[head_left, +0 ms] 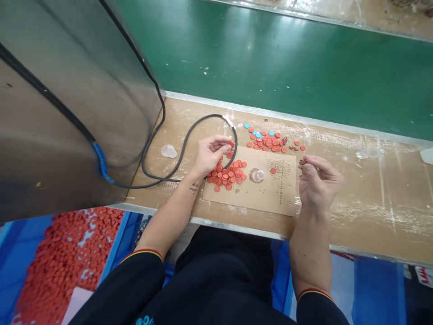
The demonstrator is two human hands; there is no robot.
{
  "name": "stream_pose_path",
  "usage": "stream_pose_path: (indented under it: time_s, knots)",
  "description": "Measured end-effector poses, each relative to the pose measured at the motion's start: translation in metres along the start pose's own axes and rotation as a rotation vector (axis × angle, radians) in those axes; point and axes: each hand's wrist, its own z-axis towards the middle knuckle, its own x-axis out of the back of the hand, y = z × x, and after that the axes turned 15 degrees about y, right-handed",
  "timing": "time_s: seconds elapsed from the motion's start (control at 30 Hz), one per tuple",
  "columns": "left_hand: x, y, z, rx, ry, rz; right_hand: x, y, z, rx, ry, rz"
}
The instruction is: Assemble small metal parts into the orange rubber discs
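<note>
My left hand (pixel 212 155) is closed in a pinch on a small red disc (pixel 232 144), above a pile of red discs (pixel 232 175) on a cardboard sheet (pixel 257 203). My right hand (pixel 320 180) is past the sheet's right edge, its thumb and fingertips pinched together; a small dark bit shows at the tips, too small to name. Between the hands, a small clear round cup (pixel 257 175) rests on the cardboard. Tiny dark specks (pixel 280 167) are scattered right of it, with one lone red disc (pixel 273 170) among them.
Behind the sheet lie more red discs (pixel 269 143) with a few blue discs (pixel 259 135). A black cable (pixel 185 142) loops over the bench beside my left hand. A metal panel (pixel 74 113) rises at left. Below it is a blue bin (pixel 117 246) of red discs. A green surface (pixel 270 63) runs behind.
</note>
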Motion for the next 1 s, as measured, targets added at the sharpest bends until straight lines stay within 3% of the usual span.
stream_pose_path:
  time_s: [0.2, 0.5, 0.8, 1.0]
  knots:
    - [-0.004, 0.005, -0.003, 0.085, 0.026, -0.049, -0.004, 0.000, -0.006, -0.024, -0.094, 0.013]
    - [-0.005, 0.009, -0.003, 0.209, 0.123, -0.143, -0.007, -0.002, -0.012, 0.027, -0.133, -0.041]
    - [-0.004, 0.014, -0.001, 0.249, 0.143, -0.210, -0.007, -0.005, -0.012, -0.008, -0.187, -0.069]
    - [-0.003, 0.016, -0.001, 0.258, 0.179, -0.180, -0.009, -0.009, -0.015, 0.045, -0.272, -0.084]
